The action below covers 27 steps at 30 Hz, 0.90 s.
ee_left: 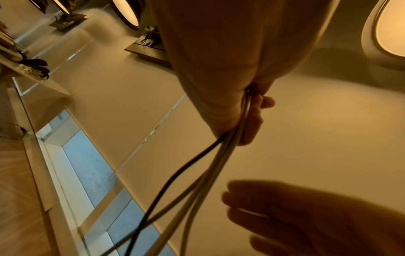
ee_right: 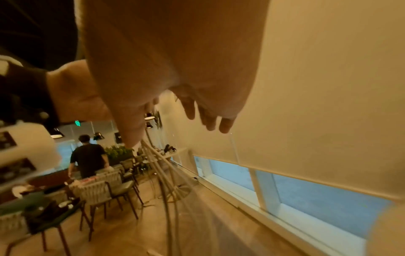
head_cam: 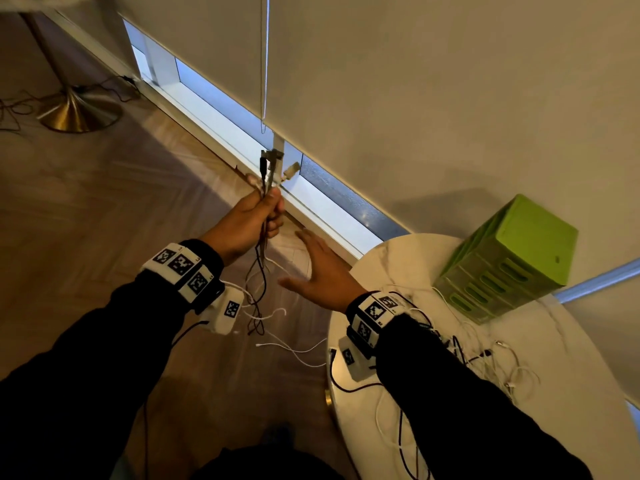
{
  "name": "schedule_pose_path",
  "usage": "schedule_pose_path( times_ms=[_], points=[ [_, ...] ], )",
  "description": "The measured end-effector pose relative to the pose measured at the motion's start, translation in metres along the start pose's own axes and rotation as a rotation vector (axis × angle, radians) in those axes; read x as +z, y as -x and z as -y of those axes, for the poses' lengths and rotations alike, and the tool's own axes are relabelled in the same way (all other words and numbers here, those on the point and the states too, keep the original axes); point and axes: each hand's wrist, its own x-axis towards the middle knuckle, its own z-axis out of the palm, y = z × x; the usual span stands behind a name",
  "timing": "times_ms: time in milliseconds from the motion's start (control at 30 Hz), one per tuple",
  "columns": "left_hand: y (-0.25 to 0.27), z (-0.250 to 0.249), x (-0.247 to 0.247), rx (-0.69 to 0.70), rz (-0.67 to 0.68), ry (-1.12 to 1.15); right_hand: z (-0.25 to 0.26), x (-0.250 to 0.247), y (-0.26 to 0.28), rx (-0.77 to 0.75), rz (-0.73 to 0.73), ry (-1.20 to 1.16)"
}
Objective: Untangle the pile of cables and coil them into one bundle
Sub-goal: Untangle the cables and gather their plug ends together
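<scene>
My left hand grips several cables, black and white, just below their plug ends, which stick up above the fist. The strands hang down loose over the floor. The left wrist view shows the same cables running out of the fist. To the right and slightly lower, my right hand is spread with straight fingers and holds nothing; its fingers show empty in the right wrist view. More tangled cables lie on the round white table.
A green plastic drawer box stands at the table's far side. A lowered window blind with a pull cord fills the wall ahead. A brass lamp base stands on the wooden floor at left. Chairs and a person are far off.
</scene>
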Motion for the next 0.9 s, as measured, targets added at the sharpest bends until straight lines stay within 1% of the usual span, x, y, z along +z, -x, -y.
schedule_pose_path(
  times_ms=[100,133,200,233,267,300,367,400,433,467,500,533,567,600,633,667,700,733,767,800,833,867,900],
  points=[
    [0.007,-0.004,0.004,0.034,0.050,-0.314,0.029,0.004,-0.011,-0.079,0.045,-0.221],
    [0.006,-0.004,0.003,0.066,0.077,-0.408,0.035,0.006,-0.014,-0.083,0.044,-0.309],
    [0.005,-0.004,-0.001,0.184,0.113,-0.587,0.043,0.009,-0.016,-0.074,0.007,-0.505],
    [0.005,-0.005,-0.002,0.216,0.120,-0.631,0.047,0.010,-0.016,-0.056,-0.022,-0.594],
    [0.004,-0.004,-0.003,0.216,0.130,-0.619,0.050,0.010,-0.015,-0.020,-0.048,-0.669],
    [0.005,-0.005,-0.002,0.184,0.131,-0.549,0.054,0.009,-0.013,0.024,-0.071,-0.737],
    [0.009,-0.005,0.002,0.085,0.145,-0.323,0.059,0.007,-0.007,0.111,-0.143,-0.859],
    [0.011,-0.002,0.004,0.062,0.162,-0.231,0.061,0.005,-0.004,0.128,-0.174,-0.944],
    [0.013,0.005,0.005,0.059,0.205,-0.141,0.062,0.002,-0.002,0.124,-0.187,-1.049],
    [0.016,0.014,0.006,0.043,0.278,-0.074,0.063,-0.003,0.000,0.122,-0.180,-1.157],
    [0.020,0.023,0.010,-0.019,0.367,-0.048,0.063,-0.010,0.002,0.115,-0.152,-1.278],
    [0.023,0.035,0.012,-0.103,0.462,-0.107,0.063,-0.017,0.004,0.109,-0.108,-1.370],
    [0.024,0.044,0.015,-0.149,0.577,-0.230,0.062,-0.025,0.005,0.096,-0.067,-1.419],
    [0.021,0.053,0.014,-0.148,0.680,-0.413,0.061,-0.031,0.008,0.086,-0.048,-1.415],
    [0.014,0.060,0.010,-0.092,0.709,-0.570,0.059,-0.035,0.009,0.074,-0.050,-1.387],
    [0.005,0.067,0.006,-0.028,0.648,-0.684,0.059,-0.039,0.012,0.068,-0.067,-1.341],
    [-0.005,0.073,-0.003,0.044,0.499,-0.784,0.059,-0.041,0.013,0.066,-0.096,-1.304],
    [-0.013,0.073,-0.011,0.105,0.296,-0.844,0.062,-0.043,0.016,0.061,-0.132,-1.288],
    [-0.020,0.077,-0.021,0.160,0.079,-0.866,0.065,-0.046,0.017,0.049,-0.164,-1.303],
    [-0.022,0.082,-0.027,0.207,-0.108,-0.866,0.069,-0.050,0.019,0.032,-0.185,-1.347],
    [-0.021,0.089,-0.031,0.202,-0.211,-0.849,0.072,-0.056,0.019,0.008,-0.196,-1.403],
    [-0.018,0.100,-0.034,0.108,-0.226,-0.834,0.074,-0.062,0.019,-0.017,-0.206,-1.444],
    [-0.013,0.113,-0.034,-0.029,-0.155,-0.802,0.076,-0.068,0.019,-0.038,-0.221,-1.459]
  ],
)
